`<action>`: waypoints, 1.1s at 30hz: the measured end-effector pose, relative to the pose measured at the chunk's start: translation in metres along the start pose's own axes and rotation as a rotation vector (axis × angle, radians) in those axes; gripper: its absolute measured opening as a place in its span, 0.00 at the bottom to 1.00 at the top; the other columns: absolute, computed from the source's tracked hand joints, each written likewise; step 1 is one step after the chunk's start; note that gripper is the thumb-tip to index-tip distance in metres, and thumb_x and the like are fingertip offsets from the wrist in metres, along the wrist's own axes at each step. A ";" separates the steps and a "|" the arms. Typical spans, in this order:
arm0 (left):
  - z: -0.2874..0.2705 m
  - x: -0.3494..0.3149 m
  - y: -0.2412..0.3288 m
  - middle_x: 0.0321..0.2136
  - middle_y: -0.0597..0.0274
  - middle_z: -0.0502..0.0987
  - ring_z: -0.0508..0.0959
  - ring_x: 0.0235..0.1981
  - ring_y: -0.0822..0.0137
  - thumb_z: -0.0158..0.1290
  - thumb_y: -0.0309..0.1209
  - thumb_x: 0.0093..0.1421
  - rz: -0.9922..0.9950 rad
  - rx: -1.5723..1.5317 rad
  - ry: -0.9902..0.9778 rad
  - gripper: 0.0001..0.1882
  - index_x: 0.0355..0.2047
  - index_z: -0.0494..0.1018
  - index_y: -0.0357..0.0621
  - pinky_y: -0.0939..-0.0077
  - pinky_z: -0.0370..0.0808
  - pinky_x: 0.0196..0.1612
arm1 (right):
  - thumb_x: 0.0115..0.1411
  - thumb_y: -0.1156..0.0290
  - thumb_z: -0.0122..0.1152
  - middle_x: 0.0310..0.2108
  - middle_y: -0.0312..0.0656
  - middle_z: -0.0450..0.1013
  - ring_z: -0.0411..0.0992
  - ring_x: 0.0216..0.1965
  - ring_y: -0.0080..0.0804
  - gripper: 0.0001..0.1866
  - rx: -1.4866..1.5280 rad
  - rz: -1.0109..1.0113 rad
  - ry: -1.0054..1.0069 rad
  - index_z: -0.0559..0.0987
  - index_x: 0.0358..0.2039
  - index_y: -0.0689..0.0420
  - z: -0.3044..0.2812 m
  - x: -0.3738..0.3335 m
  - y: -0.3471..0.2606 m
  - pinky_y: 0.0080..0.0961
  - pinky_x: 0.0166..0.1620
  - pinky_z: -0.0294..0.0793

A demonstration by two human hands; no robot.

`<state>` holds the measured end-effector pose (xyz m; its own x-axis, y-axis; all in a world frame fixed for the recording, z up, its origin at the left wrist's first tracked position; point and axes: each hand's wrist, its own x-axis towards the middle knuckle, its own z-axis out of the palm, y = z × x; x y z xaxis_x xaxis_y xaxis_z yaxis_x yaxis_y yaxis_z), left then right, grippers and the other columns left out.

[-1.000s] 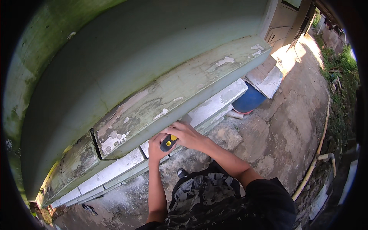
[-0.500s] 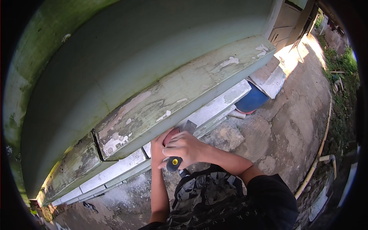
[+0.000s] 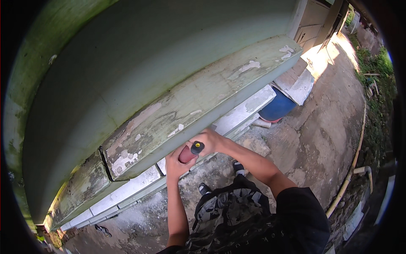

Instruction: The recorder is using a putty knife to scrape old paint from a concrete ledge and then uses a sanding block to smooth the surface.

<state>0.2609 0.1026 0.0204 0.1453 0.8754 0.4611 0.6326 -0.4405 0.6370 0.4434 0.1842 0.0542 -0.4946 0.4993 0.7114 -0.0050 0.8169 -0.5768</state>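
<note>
My left hand is wrapped round a reddish-brown, rounded object; its exact kind does not show. Close beside it, my right hand grips a scraper by its dark handle, whose butt has a yellow-ringed hole. Only a sliver of the scraper's grey blade shows past the knuckles. Both hands are at the front face of a pale green ledge with flaking paint, above a lower white ledge. Whether the blade touches either ledge is hidden.
A green wall rises behind the ledge. To the right stand a blue container and a bent light sheet. Rough concrete floor lies below, with a pipe along its right edge. My feet are under my arms.
My right hand has moved up and away from my body with the scraper, so its blade is mostly hidden now. The reddish-brown object in my left hand shows more fully.
</note>
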 end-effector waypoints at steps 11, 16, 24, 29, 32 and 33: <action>-0.001 -0.014 -0.013 0.43 0.46 0.82 0.81 0.45 0.46 0.71 0.36 0.38 -0.077 0.035 -0.014 0.31 0.45 0.81 0.39 0.58 0.75 0.52 | 0.36 0.69 0.74 0.20 0.43 0.75 0.76 0.24 0.46 0.14 -0.048 -0.093 -0.149 0.76 0.22 0.55 0.002 0.005 -0.014 0.37 0.29 0.74; -0.003 0.002 0.006 0.42 0.47 0.82 0.82 0.44 0.47 0.70 0.34 0.39 -0.044 -0.015 0.002 0.28 0.44 0.80 0.38 0.59 0.76 0.52 | 0.35 0.71 0.72 0.21 0.43 0.75 0.76 0.25 0.48 0.13 -0.060 0.035 -0.071 0.77 0.23 0.54 0.007 -0.007 0.005 0.42 0.31 0.74; -0.004 0.007 0.013 0.42 0.46 0.82 0.81 0.44 0.47 0.72 0.35 0.38 -0.020 -0.014 0.031 0.31 0.45 0.80 0.39 0.59 0.76 0.52 | 0.36 0.71 0.72 0.21 0.42 0.75 0.75 0.25 0.46 0.13 0.007 0.068 -0.061 0.77 0.23 0.56 -0.001 -0.002 0.005 0.39 0.29 0.74; -0.002 -0.004 -0.007 0.41 0.46 0.82 0.81 0.44 0.48 0.72 0.36 0.37 -0.067 0.031 -0.011 0.32 0.45 0.80 0.40 0.58 0.76 0.52 | 0.36 0.71 0.73 0.21 0.42 0.75 0.75 0.24 0.46 0.12 -0.043 -0.159 0.034 0.77 0.21 0.57 0.000 0.010 -0.013 0.37 0.27 0.73; 0.002 0.002 0.007 0.41 0.47 0.82 0.81 0.44 0.48 0.73 0.37 0.36 -0.040 -0.010 0.012 0.32 0.45 0.80 0.39 0.58 0.75 0.52 | 0.35 0.66 0.75 0.22 0.42 0.75 0.76 0.28 0.47 0.15 -0.107 0.113 -0.131 0.77 0.22 0.55 -0.005 -0.017 0.022 0.41 0.33 0.75; 0.001 0.003 0.007 0.41 0.47 0.82 0.81 0.44 0.47 0.73 0.37 0.36 -0.038 -0.015 0.034 0.32 0.45 0.80 0.39 0.58 0.75 0.52 | 0.35 0.66 0.75 0.22 0.42 0.75 0.76 0.28 0.47 0.15 -0.103 0.108 -0.133 0.77 0.22 0.55 -0.002 -0.012 0.018 0.41 0.33 0.75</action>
<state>0.2664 0.1024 0.0259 0.0952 0.8844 0.4570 0.6255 -0.4103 0.6636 0.4511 0.1937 0.0364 -0.5978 0.5486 0.5845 0.1400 0.7894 -0.5977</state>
